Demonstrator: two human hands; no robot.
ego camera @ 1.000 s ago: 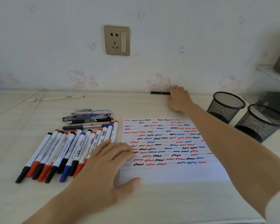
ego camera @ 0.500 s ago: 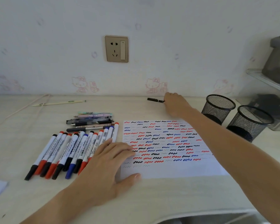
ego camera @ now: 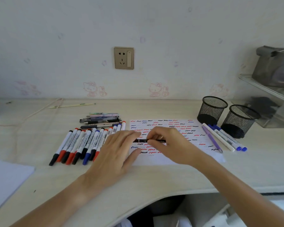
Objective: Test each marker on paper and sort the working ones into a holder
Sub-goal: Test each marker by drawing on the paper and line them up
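Observation:
A thin black pen [ego camera: 142, 141] lies level just above the white paper [ego camera: 172, 126], which is covered in red, blue and black squiggles. My right hand [ego camera: 169, 143] grips the pen along its right part. My left hand [ego camera: 118, 149] rests flat on the paper's left edge, fingers straight, fingertips at the pen's left end. A row of several whiteboard markers [ego camera: 82, 143] lies left of the paper, with a small pile of pens [ego camera: 102, 120] behind it. Two black mesh holders [ego camera: 211, 110] [ego camera: 241, 120] stand at the right; nothing shows inside them.
Three pens and markers [ego camera: 223, 138] lie between the paper and the holders. A white sheet [ego camera: 7, 181] sits at the front left and a thin stick [ego camera: 72, 105] at the back. A clear shelf [ego camera: 269, 95] stands far right. The desk's front edge [ego camera: 154, 196] curves inward.
My right hand has carried the black pen from the back of the desk by the wall down to the paper, beside my left hand. The left hand stayed put.

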